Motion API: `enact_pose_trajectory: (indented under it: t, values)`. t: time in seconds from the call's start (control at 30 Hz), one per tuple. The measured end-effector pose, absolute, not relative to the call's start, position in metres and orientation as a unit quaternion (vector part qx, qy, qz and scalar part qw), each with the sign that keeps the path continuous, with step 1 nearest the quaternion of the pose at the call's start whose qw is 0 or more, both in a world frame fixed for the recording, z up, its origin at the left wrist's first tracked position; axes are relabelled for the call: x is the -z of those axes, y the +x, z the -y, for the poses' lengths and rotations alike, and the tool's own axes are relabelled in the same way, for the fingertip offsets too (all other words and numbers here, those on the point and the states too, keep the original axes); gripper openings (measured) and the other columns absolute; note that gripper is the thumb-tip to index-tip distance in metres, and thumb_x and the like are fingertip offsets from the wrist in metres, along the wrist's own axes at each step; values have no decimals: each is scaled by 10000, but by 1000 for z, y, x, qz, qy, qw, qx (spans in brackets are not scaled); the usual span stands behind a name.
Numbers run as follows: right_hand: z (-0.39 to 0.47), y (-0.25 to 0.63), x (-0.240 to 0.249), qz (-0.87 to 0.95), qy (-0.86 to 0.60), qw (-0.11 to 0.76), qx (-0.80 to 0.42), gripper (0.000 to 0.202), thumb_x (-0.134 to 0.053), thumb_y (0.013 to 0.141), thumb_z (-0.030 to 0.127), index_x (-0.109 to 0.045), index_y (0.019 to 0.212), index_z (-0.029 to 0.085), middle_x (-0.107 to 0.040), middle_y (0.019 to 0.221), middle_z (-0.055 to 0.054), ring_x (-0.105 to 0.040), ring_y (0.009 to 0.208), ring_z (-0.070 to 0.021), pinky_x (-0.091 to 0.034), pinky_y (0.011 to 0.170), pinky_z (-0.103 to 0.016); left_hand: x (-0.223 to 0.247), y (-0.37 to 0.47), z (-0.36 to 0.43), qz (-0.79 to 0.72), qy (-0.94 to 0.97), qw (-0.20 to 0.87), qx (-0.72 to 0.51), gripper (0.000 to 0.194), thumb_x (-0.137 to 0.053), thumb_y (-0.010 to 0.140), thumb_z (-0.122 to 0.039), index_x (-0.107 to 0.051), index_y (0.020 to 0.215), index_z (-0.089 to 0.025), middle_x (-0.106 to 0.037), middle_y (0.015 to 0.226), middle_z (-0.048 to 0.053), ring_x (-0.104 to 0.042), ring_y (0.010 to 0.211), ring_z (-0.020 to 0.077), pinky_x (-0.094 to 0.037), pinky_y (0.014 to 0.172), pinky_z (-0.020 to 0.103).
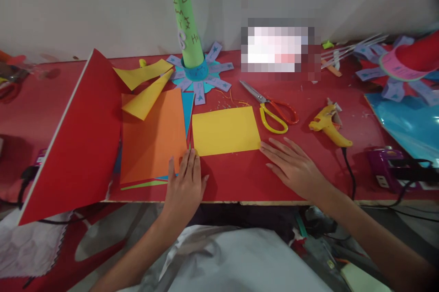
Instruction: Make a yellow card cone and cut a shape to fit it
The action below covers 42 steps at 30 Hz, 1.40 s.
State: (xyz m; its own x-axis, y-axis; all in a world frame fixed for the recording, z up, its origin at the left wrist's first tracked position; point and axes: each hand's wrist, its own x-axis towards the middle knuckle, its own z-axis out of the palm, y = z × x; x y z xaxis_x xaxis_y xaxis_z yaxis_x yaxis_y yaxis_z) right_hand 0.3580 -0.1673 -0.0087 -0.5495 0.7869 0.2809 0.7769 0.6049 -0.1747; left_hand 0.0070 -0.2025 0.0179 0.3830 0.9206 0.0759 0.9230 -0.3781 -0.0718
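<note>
A yellow sheet of paper [226,131] lies flat on the red table [240,177] in front of me. My left hand [185,182] rests at its lower left corner, fingers stretched out and partly over the orange sheet [154,141]. At the lower right corner, the fingertips of my right hand [291,166] touch the yellow paper, its fingers extended and flat. Neither hand grips anything. Just behind the paper's right end lie scissors [270,107] with one red and one yellow handle, their blades pointing away to the left.
Left stands a tilted red board [78,141], near curled yellow paper pieces [147,95]. A green paper tube [188,18] rises from a blue petalled base. To the right are a yellow glue gun [331,125], a purple power box [387,168], and a red tube [414,56] with petals.
</note>
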Motion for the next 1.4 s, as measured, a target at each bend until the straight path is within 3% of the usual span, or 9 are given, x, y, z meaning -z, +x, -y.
enact_pose_trajectory:
  t: [0.23,0.4,0.57,0.63,0.73,0.87,0.97,1.17,1.4]
  values:
    - [162,350,7,871,-452,190,-19,371,-586,1104,195,-757,1434,195,-791,1443,-121,-691,1427,-323,-553,1237,-566,-26,8,198,534,-842,76,3,510,-462,1155,-254,-589,1552,40,-565,1645,297,-593,1542,414,-298,1356,722]
    - [153,343,0,880,-426,209,4,302,-570,1092,141,-808,1277,162,-823,1320,-144,-718,1344,-312,-587,1172,-525,-39,9,183,510,-856,89,-4,434,-460,1145,-215,-674,1427,37,-593,1624,305,-578,1558,401,-432,1296,660]
    - [138,333,-17,907,-395,141,29,266,-560,1090,114,-802,995,174,-825,1022,-104,-760,957,-260,-554,1149,-526,-46,18,147,485,-871,65,50,291,-513,1119,-198,-788,1165,-112,-671,1599,172,-646,1493,346,-522,1255,557]
    - [129,323,-26,915,-391,95,11,240,-583,1064,94,-787,961,166,-795,951,-109,-747,913,-274,-588,1047,-502,-43,26,136,435,-898,37,57,303,-529,1121,-208,-761,1303,-135,-666,1614,135,-644,1501,313,-545,1246,516]
    - [114,304,-34,901,-418,90,-73,213,-577,1095,168,-786,1054,159,-798,1029,-129,-759,985,-290,-620,950,-457,-32,40,129,367,-929,21,35,417,-556,1116,-208,-659,1516,-150,-619,1663,137,-608,1543,319,-535,1263,532]
    - [96,278,-25,896,-382,164,-157,375,-496,1130,195,-717,1433,198,-678,1572,-167,-608,1493,-323,-516,1242,-542,-19,44,131,358,-933,19,21,394,-551,1120,-214,-685,1475,-108,-649,1620,179,-582,1565,360,-510,1284,599]
    - [87,265,-8,899,-376,155,-162,486,-488,1156,328,-591,1609,183,-487,1775,-159,-428,1668,-349,-346,1377,-610,-16,38,133,346,-938,8,21,395,-570,1126,-288,-697,1441,-86,-669,1585,213,-577,1570,367,-485,1306,606]
    - [81,258,12,915,-367,119,-121,680,-453,1162,502,-423,1734,135,-336,1847,-182,-312,1725,-391,-280,1395,-642,-17,28,147,364,-931,-4,7,535,-515,1152,-373,-575,1589,-71,-511,1733,192,-474,1650,348,-433,1343,616]
    - [81,259,14,918,-364,117,-106,730,-441,1153,560,-413,1741,128,-321,1848,-192,-325,1719,-402,-272,1398,-629,-16,12,172,416,-909,32,4,630,-494,1150,-404,-518,1634,-1,-445,1765,209,-506,1629,344,-464,1330,524]
